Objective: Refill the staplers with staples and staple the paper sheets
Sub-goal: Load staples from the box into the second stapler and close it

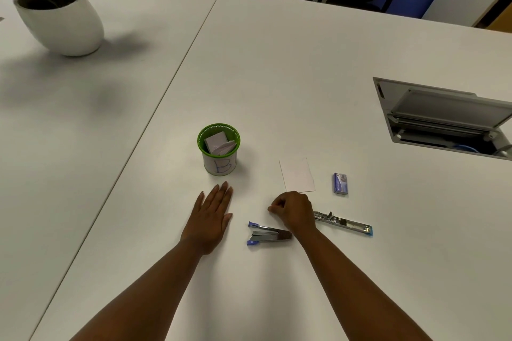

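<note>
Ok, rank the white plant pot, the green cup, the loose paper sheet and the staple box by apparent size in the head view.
1. White plant pot, though it is farthest.
2. Green cup.
3. Paper sheet, close to the cup in size, so this order is unsure.
4. Staple box, clearly smallest.

Two bare forearms, no sleeves visible; left hand (211, 219) and right hand (294, 212) ungloved, no rings or watch seen.

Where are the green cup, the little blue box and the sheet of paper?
green cup (220, 166), head view, white label.
little blue box (340, 183), head view, top face.
sheet of paper (297, 175), head view, middle.
</note>
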Demonstrator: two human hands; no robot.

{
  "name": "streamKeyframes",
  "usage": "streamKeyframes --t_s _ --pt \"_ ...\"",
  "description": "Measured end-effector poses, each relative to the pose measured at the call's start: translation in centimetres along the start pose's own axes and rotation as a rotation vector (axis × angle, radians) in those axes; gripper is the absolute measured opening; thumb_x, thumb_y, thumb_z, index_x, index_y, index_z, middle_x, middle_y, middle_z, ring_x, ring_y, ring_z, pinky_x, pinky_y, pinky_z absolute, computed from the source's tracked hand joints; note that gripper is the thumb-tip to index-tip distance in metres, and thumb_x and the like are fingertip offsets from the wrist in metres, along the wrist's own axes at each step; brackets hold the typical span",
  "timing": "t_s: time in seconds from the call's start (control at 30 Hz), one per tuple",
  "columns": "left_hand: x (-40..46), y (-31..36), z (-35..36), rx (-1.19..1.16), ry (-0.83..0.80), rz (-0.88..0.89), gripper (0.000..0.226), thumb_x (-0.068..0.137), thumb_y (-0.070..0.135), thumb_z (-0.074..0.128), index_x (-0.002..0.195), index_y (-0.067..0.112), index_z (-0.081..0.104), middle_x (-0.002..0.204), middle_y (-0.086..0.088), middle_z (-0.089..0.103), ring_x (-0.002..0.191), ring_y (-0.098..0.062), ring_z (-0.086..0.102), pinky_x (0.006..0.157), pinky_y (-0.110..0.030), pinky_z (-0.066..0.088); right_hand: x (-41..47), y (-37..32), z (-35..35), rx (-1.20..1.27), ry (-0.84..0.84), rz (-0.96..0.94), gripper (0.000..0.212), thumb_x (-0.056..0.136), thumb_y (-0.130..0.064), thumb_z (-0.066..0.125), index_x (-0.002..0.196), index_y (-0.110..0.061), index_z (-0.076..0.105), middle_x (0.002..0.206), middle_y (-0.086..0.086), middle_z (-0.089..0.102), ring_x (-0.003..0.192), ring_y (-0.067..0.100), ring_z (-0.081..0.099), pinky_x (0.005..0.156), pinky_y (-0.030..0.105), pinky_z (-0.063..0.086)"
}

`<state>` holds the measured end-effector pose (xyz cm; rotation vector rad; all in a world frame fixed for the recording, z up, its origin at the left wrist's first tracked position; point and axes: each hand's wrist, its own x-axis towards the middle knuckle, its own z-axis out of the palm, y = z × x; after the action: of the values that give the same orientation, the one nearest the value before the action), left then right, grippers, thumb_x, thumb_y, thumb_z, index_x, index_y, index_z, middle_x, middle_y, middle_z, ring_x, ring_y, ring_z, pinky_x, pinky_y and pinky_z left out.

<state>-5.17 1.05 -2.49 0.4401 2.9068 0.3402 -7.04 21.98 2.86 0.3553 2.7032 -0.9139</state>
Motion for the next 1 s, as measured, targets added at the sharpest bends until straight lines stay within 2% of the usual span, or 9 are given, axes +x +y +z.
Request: streamKeyframes --t_s 0.27,0.5,0.67,0.77,0.9,1.0 --pt "0.0 0.1 0.3 0.015 0.044 0.002 0.056 0.099 0.036 0.015 0.137 0.024 -0.023 0.146 0.007 -0.028 0.137 -0.011 -0.024 0.115 -0.032 -0.013 -0.3 -1.3 1.1 -0.112 0.025 0.048 0.011 0.082 -0.013 0.065 0.089 -0.006 0.070 0.098 0.012 0.071 0.094 0.024 0.065 0.068 0.020 0.037" --pt "0.0 0.0 0.7 0.020 0.059 -0.006 0.056 0.099 0.037 0.013 0.138 0.025 -0.024 0.147 0.008 -0.027 0.137 -0.010 -0.024 0.116 -0.033 -0.013 -0.3 -2.1 1.6 -0.324 0.022 -0.018 0.016 0.087 0.000 0.051 0.101 -0.001 0.060 0.111 0.017 0.063 0.106 0.029 0.058 0.085 0.031 0.044" --pt "0.0 0.0 0.7 0.004 0.074 -0.002 0.056 0.099 0.036 0.016 0.139 0.025 -0.021 0.147 0.008 -0.025 0.140 -0.011 -0.019 0.116 -0.034 -0.012 -0.3 -2.6 1.7 -0.472 -0.071 -0.081 0.025 0.084 0.006 0.051 0.108 -0.001 0.055 0.117 0.019 0.057 0.112 0.030 0.053 0.093 0.031 0.043" --pt "-0.1 -0.1 0.8 0.017 0.078 -0.002 0.056 0.099 0.037 0.015 0.138 0.025 -0.023 0.147 0.008 -0.027 0.138 -0.010 -0.022 0.115 -0.033 -0.013 -0.4 -2.2 2.1 -0.530 -0.100 -0.103 0.030 0.085 0.007 0.049 0.113 -0.001 0.050 0.120 0.018 0.053 0.115 0.029 0.049 0.095 0.031 0.042" --pt "-0.1 -0.1 0.8 -0.001 0.087 0.003 0.056 0.099 0.036 0.017 0.139 0.025 -0.020 0.148 0.009 -0.023 0.138 -0.010 -0.022 0.116 -0.033 -0.012 -0.7 -1.6 2.2 -0.527 -0.087 -0.152 0.034 0.085 0.007 0.046 0.118 -0.001 0.044 0.122 0.019 0.049 0.116 0.030 0.046 0.095 0.032 0.041" --pt "-0.2 -0.1 0.9 0.002 0.101 0.007 0.056 0.099 0.036 0.017 0.140 0.024 -0.019 0.149 0.009 -0.023 0.139 -0.010 -0.021 0.117 -0.034 -0.011 -0.5 -0.6 1.8 -0.424 -0.016 -0.150 0.026 0.088 0.003 0.041 0.112 -0.002 0.050 0.117 0.017 0.053 0.111 0.029 0.050 0.090 0.030 0.038"
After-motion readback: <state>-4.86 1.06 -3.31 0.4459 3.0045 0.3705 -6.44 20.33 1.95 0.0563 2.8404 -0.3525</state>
